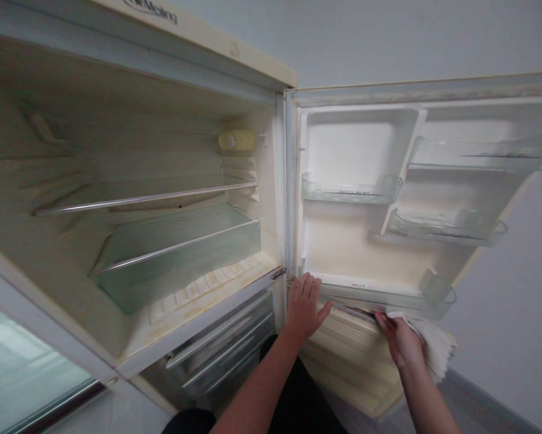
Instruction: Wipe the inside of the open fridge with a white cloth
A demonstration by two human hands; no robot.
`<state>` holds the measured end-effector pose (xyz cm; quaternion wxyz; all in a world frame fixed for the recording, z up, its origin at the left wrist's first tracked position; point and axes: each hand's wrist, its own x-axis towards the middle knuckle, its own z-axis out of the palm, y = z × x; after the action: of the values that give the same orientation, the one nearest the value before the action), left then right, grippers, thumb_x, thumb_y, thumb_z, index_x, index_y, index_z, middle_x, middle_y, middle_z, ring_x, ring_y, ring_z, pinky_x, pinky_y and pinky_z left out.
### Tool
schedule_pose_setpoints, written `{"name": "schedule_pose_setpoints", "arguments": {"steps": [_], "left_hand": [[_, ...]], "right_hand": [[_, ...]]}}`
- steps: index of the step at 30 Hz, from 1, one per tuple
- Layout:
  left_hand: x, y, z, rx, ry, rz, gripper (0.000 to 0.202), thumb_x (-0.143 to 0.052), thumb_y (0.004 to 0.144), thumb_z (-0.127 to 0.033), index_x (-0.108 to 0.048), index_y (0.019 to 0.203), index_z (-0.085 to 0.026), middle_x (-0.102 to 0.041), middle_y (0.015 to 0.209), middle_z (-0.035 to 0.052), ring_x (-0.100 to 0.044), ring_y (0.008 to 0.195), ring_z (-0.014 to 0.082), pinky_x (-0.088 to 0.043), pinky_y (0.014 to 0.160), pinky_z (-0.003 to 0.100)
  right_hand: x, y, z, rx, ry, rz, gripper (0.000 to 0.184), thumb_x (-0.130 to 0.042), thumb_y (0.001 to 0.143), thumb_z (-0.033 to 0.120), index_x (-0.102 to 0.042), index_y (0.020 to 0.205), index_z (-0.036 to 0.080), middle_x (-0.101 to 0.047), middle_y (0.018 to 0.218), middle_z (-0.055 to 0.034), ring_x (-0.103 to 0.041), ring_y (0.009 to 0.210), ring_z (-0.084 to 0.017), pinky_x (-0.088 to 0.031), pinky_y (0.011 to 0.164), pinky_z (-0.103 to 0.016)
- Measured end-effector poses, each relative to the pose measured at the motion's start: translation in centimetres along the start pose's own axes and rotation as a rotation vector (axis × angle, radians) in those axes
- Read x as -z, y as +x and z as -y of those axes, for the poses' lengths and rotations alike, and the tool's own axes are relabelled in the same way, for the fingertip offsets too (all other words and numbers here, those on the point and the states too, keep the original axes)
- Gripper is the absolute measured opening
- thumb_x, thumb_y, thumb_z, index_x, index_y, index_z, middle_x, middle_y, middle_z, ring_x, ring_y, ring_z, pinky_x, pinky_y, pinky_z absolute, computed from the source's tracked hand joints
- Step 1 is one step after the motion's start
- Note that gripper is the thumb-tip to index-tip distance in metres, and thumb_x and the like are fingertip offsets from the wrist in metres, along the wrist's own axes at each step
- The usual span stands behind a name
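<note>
An old cream fridge (130, 337) stands open with its door (343, 241) swung out to the right. My left hand (304, 304) lies flat with fingers spread on the door's bottom edge, close to the hinge. My right hand (400, 340) is closed on a white cloth (433, 346) and presses it against the underside of the lowest door shelf (388, 298).
Inside the fridge are a glass shelf (144, 198), a clear drawer (180, 259) and a yellowed lamp housing (237, 140). The door carries clear bins (349, 191) (442, 226). Freezer drawers (216, 349) sit below. A grey wall (515, 313) lies behind the door.
</note>
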<state>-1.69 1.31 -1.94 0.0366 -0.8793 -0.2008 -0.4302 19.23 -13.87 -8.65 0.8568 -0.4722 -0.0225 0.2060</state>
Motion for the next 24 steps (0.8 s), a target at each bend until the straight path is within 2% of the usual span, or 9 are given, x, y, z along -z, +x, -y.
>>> {"name": "schedule_pose_setpoints", "arguments": {"steps": [3, 6, 10, 13, 18, 20, 24], "left_hand": [[0.0, 0.0, 0.0, 0.002, -0.01, -0.002, 0.055, -0.062, 0.089, -0.046, -0.05, 0.133, -0.016, -0.059, 0.13, 0.0159, -0.047, 0.134, 0.0332, -0.039, 0.111, 0.054], [-0.1, -0.1, 0.1, 0.004, -0.006, -0.006, 0.055, -0.063, 0.088, -0.045, -0.05, 0.133, -0.016, -0.059, 0.13, 0.0162, -0.048, 0.133, 0.0336, -0.039, 0.11, 0.054], [0.0, -0.3, 0.3, -0.004, -0.009, -0.014, 0.053, -0.062, 0.089, -0.044, -0.05, 0.133, -0.016, -0.059, 0.129, 0.0162, -0.048, 0.132, 0.0343, -0.04, 0.109, 0.055], [0.1, -0.5, 0.6, 0.004, -0.013, -0.022, 0.053, -0.063, 0.088, -0.044, -0.051, 0.131, -0.016, -0.059, 0.128, 0.0157, -0.049, 0.132, 0.0348, -0.041, 0.109, 0.054], [0.5, -0.9, 1.1, 0.005, -0.009, -0.036, 0.05, -0.065, 0.087, -0.041, -0.052, 0.129, -0.016, -0.061, 0.126, 0.0151, -0.049, 0.132, 0.0331, -0.043, 0.109, 0.052], [0.7, -1.0, 1.3, 0.006, -0.021, -0.037, 0.049, -0.064, 0.087, -0.041, -0.052, 0.128, -0.017, -0.061, 0.126, 0.0151, -0.049, 0.132, 0.0334, -0.043, 0.108, 0.053], [0.9, -1.3, 1.7, 0.01, -0.017, -0.059, 0.049, -0.062, 0.088, -0.045, -0.052, 0.127, -0.017, -0.059, 0.129, 0.0167, -0.049, 0.132, 0.0349, -0.044, 0.107, 0.055]], "right_hand": [[-1.6, -1.5, -1.2, -0.196, 0.079, 0.119, 0.034, -0.077, 0.052, 0.015, -0.069, 0.085, 0.014, -0.075, 0.089, -0.0072, -0.073, 0.083, -0.022, -0.063, 0.08, -0.029], [-3.9, -3.2, -2.5, -0.321, 0.061, 0.274, 0.03, -0.079, 0.056, 0.013, -0.07, 0.084, 0.009, -0.075, 0.093, -0.0119, -0.073, 0.091, -0.026, -0.062, 0.087, -0.033], [-7.3, -5.3, -4.8, -0.386, 0.058, 0.48, 0.026, -0.08, 0.058, 0.016, -0.07, 0.081, 0.011, -0.075, 0.091, -0.0099, -0.071, 0.097, -0.026, -0.059, 0.092, -0.036], [-9.6, -6.8, -6.5, -0.415, 0.027, 0.609, 0.028, -0.081, 0.061, 0.027, -0.073, 0.085, 0.015, -0.075, 0.092, -0.007, -0.07, 0.099, -0.025, -0.057, 0.092, -0.037], [-11.7, -9.3, -7.5, -0.415, -0.034, 0.86, 0.027, -0.068, 0.075, 0.044, -0.074, 0.086, 0.02, -0.075, 0.094, -0.0052, -0.067, 0.1, -0.025, -0.055, 0.087, -0.039], [-11.8, -10.0, -7.2, -0.413, -0.03, 0.879, 0.029, -0.065, 0.079, 0.046, -0.074, 0.092, 0.021, -0.074, 0.097, -0.0048, -0.067, 0.097, -0.023, -0.055, 0.083, -0.037], [-10.6, -10.6, -6.4, -0.429, -0.01, 0.73, 0.034, -0.07, 0.079, 0.048, -0.073, 0.095, 0.019, -0.074, 0.095, -0.005, -0.068, 0.084, -0.019, -0.054, 0.077, -0.031]]}}
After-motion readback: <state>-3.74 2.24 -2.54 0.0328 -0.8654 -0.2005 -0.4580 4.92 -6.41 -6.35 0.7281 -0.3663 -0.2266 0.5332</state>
